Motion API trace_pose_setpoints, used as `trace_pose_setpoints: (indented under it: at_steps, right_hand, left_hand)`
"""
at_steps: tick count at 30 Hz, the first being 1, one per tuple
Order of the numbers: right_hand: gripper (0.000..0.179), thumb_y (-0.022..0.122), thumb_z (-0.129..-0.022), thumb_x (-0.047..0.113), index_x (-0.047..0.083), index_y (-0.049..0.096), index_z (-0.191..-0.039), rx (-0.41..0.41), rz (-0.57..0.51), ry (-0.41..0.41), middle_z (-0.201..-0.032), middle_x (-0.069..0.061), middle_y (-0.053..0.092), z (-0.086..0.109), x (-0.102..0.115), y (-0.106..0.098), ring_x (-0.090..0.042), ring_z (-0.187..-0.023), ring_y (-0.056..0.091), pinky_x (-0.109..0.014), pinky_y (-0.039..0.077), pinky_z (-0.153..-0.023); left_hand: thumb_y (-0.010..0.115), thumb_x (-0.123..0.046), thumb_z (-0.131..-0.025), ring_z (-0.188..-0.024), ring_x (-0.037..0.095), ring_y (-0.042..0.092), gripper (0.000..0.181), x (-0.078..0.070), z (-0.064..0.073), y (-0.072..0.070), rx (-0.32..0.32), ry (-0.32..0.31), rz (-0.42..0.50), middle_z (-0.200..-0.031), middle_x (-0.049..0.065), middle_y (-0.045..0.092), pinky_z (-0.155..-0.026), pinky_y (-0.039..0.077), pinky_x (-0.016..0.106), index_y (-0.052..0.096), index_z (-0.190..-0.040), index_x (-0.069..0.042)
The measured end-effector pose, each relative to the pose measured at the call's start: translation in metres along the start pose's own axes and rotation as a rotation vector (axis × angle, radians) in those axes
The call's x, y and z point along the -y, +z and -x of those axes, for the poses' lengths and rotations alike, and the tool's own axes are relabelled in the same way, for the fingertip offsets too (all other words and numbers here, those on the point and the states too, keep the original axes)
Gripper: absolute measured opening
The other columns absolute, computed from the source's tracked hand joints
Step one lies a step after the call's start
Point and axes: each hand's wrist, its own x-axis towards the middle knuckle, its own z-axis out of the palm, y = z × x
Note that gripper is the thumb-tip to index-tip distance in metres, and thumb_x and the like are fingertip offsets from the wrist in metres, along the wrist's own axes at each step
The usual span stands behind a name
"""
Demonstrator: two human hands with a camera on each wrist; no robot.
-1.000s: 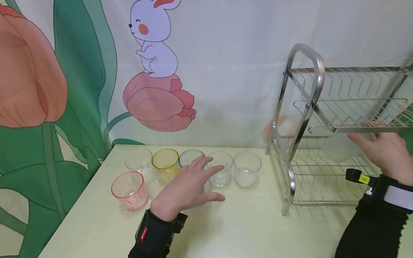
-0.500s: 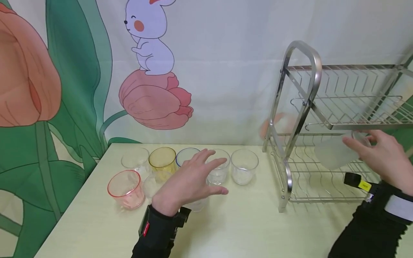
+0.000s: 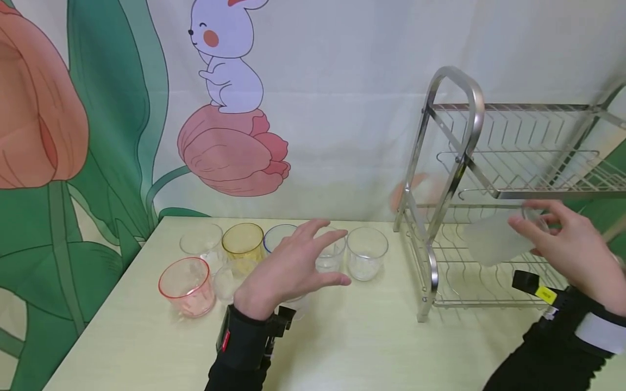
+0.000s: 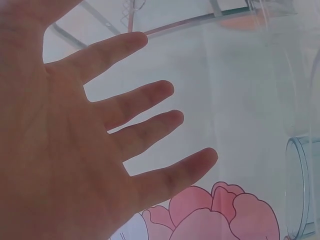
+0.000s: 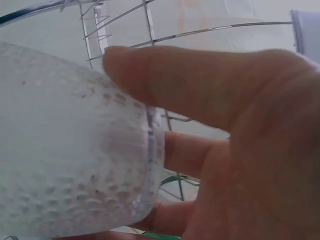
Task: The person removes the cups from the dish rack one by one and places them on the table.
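Observation:
My right hand (image 3: 572, 250) grips a frosted glass (image 3: 491, 236) near its clear end, tilted with the wider end down to the left. In the head view the glass overlaps the lower tier of the metal dish rack (image 3: 430, 266). Dimples cover that glass (image 5: 65, 200) in the right wrist view, the thumb lying along its side. Fingers spread and holding nothing, my left hand (image 3: 288, 269) hovers over a group of glasses. Around it stand a red-rimmed glass (image 3: 193, 298), a yellow glass (image 3: 243, 247), a blue-rimmed glass (image 3: 276, 236) and a clear glass (image 3: 367, 258). It partly hides several.
Another clear glass (image 3: 200, 241) stands at the back left of the pale table (image 3: 362, 347). The rack's upper tier (image 3: 552, 193) juts out just above my right hand. A printed cloth (image 3: 337, 136) hangs behind the table.
The frosted glass has come left and toward me with my right hand, out from under the upper tier, and tilts more. My left hand stays over the glasses, almost still.

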Motion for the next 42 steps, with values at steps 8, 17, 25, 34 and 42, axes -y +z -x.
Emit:
trace_pose_setpoints:
  at_steps: [8,17,25,34,42]
  right_hand:
    - [0.072,0.050,-0.101,0.053,0.000,0.034,-0.147,0.041,-0.022,-0.047,-0.121,-0.026,0.047,0.013,0.013,0.001,-0.030,-0.083,0.062,-0.035,0.051,-0.062]
    - [0.057,0.055,-0.101,0.043,0.014,0.039,-0.148,0.089,-0.183,-0.160,-0.135,-0.024,0.043,0.021,0.030,0.007,-0.035,-0.105,0.058,-0.032,0.051,-0.070]
    - [0.053,0.056,-0.102,0.037,0.013,0.039,-0.146,0.128,-0.340,-0.203,-0.133,-0.019,0.046,0.025,0.042,0.014,-0.023,-0.106,0.059,-0.030,0.054,-0.073]
    - [0.047,0.054,-0.104,0.028,0.003,0.039,-0.140,0.199,-0.617,-0.202,-0.130,-0.020,0.044,0.023,0.061,0.029,-0.028,-0.102,0.058,-0.042,0.055,-0.074]
    - [0.039,0.052,-0.104,0.027,0.002,0.044,-0.134,0.172,-0.760,-0.222,-0.129,-0.017,0.044,0.024,0.071,0.042,-0.036,-0.106,0.051,-0.046,0.055,-0.072]
  left_hand:
    - [0.074,-0.057,-0.083,-0.136,0.021,0.034,0.076,-0.004,-0.007,-0.003,-0.009,-0.018,0.045,-0.152,0.001,0.030,-0.101,0.040,0.042,0.044,-0.148,-0.030]
    - [0.075,-0.054,-0.083,-0.132,0.014,0.038,0.075,-0.008,-0.014,-0.005,-0.015,0.047,0.198,-0.151,-0.006,0.031,-0.099,0.041,0.035,0.044,-0.147,-0.031]
    - [0.078,-0.046,-0.083,-0.128,0.002,0.037,0.070,-0.011,-0.022,0.000,-0.061,0.230,0.339,-0.143,-0.013,0.037,-0.102,0.038,0.027,0.049,-0.144,-0.026]
    - [0.083,-0.039,-0.080,-0.124,0.003,0.041,0.078,-0.018,-0.028,0.006,-0.078,0.290,0.421,-0.142,-0.018,0.036,-0.098,0.042,0.033,0.045,-0.147,-0.029]
    - [0.084,-0.031,-0.080,-0.125,0.005,0.042,0.081,-0.025,-0.036,0.014,-0.130,0.382,0.524,-0.145,-0.016,0.034,-0.091,0.048,0.032,0.040,-0.149,-0.029]
